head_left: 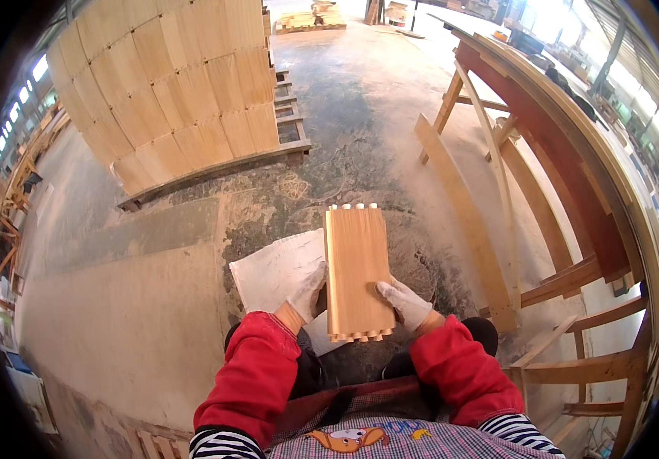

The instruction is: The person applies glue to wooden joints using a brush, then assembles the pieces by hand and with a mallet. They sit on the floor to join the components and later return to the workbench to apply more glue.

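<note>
Between my two gloved hands I hold a stack of wooden boards [358, 271], upright in the picture, with rounded joint teeth along its far and near ends. My left hand [308, 292] presses against the stack's left side, its fingers partly hidden behind the wood. On the right edge, my right hand [407, 303] grips with the thumb over the top face. Both hands wear whitish work gloves. Below and left of the stack, a white sheet [277, 269] lies on the floor, partly covered by my left hand.
A tall block of stacked wooden pieces [172, 92] stands on a pallet [293, 141] at the far left. To the right runs a long wooden workbench [567, 145], with a plank [467, 222] leaning by it. Another loaded pallet [310, 23] sits far ahead.
</note>
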Tool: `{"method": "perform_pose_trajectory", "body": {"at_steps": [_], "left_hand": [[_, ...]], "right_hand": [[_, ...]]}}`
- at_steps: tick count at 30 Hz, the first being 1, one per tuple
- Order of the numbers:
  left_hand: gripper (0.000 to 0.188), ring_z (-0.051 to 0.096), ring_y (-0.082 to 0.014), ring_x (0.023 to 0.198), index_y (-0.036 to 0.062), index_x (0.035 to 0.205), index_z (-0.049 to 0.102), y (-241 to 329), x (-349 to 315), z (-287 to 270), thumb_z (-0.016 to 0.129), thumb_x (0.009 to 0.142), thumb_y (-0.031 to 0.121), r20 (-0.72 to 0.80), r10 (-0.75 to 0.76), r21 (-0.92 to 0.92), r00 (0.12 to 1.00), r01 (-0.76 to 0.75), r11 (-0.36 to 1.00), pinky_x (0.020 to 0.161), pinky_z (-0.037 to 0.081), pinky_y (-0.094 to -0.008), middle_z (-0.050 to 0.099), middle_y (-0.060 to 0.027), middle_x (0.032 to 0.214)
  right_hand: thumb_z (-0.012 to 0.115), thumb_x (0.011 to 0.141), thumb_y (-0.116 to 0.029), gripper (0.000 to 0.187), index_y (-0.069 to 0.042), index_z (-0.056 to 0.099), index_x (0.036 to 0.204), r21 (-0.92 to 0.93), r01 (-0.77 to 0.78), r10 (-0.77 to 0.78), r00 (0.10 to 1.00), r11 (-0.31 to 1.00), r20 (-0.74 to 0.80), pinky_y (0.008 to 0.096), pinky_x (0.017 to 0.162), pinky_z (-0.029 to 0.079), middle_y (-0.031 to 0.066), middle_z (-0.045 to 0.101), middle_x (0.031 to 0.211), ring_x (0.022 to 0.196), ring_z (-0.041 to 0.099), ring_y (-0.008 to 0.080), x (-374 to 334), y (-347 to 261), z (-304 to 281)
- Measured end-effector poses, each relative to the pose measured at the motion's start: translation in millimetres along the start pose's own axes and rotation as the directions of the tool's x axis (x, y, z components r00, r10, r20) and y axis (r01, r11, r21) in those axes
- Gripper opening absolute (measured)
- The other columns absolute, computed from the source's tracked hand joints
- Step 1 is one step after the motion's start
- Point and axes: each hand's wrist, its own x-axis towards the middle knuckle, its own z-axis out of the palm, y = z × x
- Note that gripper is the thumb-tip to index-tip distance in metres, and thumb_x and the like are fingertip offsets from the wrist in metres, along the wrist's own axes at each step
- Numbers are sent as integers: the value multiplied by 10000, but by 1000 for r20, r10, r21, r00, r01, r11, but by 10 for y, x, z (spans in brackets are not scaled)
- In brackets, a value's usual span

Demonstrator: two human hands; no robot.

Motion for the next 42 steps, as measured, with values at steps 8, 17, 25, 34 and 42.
{"method": "perform_pose_trajectory", "body": {"at_steps": [8,17,25,34,42], "left_hand": [[575,484,-128,1147,3,1380,333,-40,151,-137,475,971,381,-8,343,274,939,-327,904,976,404,-284,503,-70,1254],[477,562,-165,965,18,1220,494,-241,423,-600,531,939,401,-262,473,344,842,-376,860,867,466,-333,584,-73,1081],[277,631,-214,842,110,1081,548,332,364,-957,664,835,163,-673,427,51,604,-538,842,684,571,-335,613,-64,978],[294,627,-262,836,36,1080,534,380,347,-884,664,824,97,-695,308,-103,650,-514,852,688,590,-362,606,-95,962],[288,623,-266,873,84,1086,529,363,362,-827,667,851,175,-642,296,-147,708,-492,858,728,575,-403,598,-97,997]], "right_hand": [[592,901,-406,558,-6,455,1266,-160,77,-99,985,984,-139,297,820,478,74,592,1069,977,563,130,208,111,-22],[663,859,-270,383,-12,542,1113,-80,130,-151,907,988,-394,298,726,510,56,604,966,840,588,147,496,-87,-413],[608,900,-190,161,-117,513,1008,371,87,210,696,925,-686,374,494,500,65,585,764,578,574,231,1293,1517,-1377],[588,898,-156,119,-49,535,902,772,-213,687,632,598,-358,408,561,546,94,565,687,590,588,251,1969,3034,-1536],[654,874,-288,320,-115,506,1099,702,-64,56,998,709,34,290,610,504,74,623,921,722,600,187,1749,662,385]]}}
